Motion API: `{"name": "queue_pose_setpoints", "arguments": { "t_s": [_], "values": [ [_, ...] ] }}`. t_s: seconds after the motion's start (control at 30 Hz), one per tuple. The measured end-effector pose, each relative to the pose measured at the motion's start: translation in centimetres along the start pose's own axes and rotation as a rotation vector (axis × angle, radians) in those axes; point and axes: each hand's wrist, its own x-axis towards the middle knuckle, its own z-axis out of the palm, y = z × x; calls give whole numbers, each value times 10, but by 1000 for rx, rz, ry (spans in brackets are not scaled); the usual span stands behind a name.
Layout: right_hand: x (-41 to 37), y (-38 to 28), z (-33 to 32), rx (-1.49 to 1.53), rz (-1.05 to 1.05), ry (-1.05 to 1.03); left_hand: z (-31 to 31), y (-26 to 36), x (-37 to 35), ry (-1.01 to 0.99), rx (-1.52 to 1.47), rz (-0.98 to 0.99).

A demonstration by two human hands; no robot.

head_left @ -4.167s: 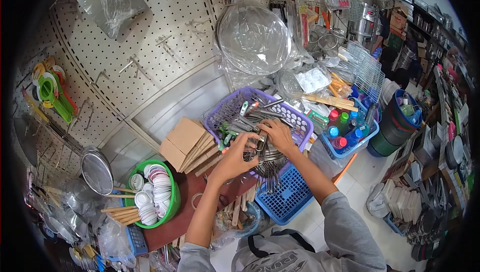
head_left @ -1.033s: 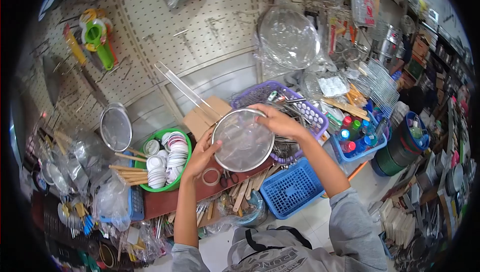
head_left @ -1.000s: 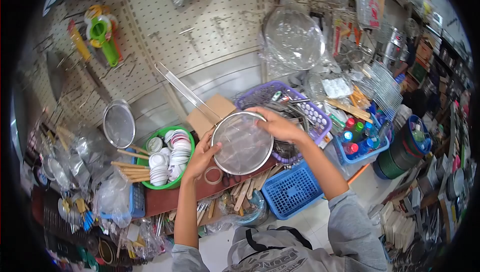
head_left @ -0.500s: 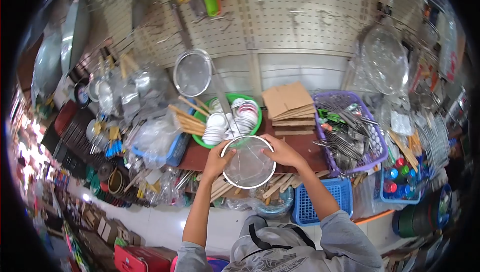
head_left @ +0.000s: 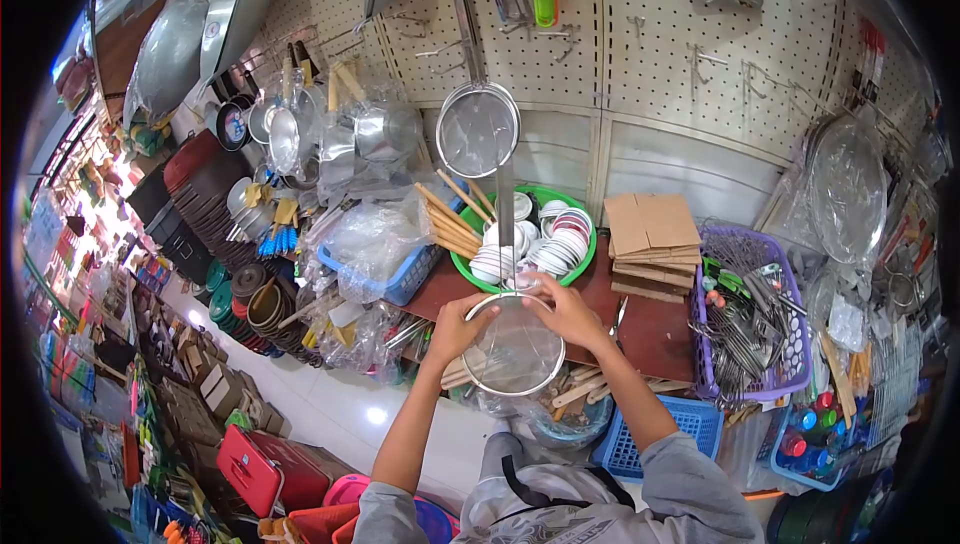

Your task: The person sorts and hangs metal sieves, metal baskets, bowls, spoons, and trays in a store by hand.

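Note:
A round mesh strainer (head_left: pixel 514 349) with a metal rim and a long flat handle pointing away is held in front of my body. My left hand (head_left: pixel 461 329) grips its rim at the left, thumb over the edge. At the upper right of the rim, where the handle joins, my right hand (head_left: pixel 563 312) has its fingers closed on the strainer. Just beyond the hands is a green basin (head_left: pixel 597 244) of small white dishes. Another strainer (head_left: pixel 478 131) hangs on the pegboard above.
Cardboard pieces (head_left: pixel 651 229) and a purple basket (head_left: pixel 799 369) of utensils stand right of the basin. A blue basket (head_left: pixel 668 431) sits low at the right. Plastic-wrapped goods (head_left: pixel 375 239) are at the left, with a red case (head_left: pixel 262 474) on the floor.
The view has turned left, so the scene sits further right. My right hand has moved along the rim from its right side toward the handle joint. My left hand keeps its hold.

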Motion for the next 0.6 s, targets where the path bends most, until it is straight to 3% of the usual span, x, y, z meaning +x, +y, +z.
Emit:
{"name": "queue_pose_setpoints", "arguments": {
  "t_s": [0.13, 0.23, 0.37, 0.57, 0.6],
  "values": [
    [59, -22, 0, 197, -148, 213, -8, 8, 1, -72, 28, -67],
    [91, -58, -15, 351, -87, 138, -16, 9, 9, -67, 70, -65],
    [118, -80, -12, 201, -205, 103, -28, 3, 31, -22, 58, 174],
    [154, -109, -14, 34, -345, 175, -74, 48, 77, -229, 303, 116],
    [161, -114, -15, 27, -341, 176, -82, 51, 86, -215, 316, 216]
  ]
}}
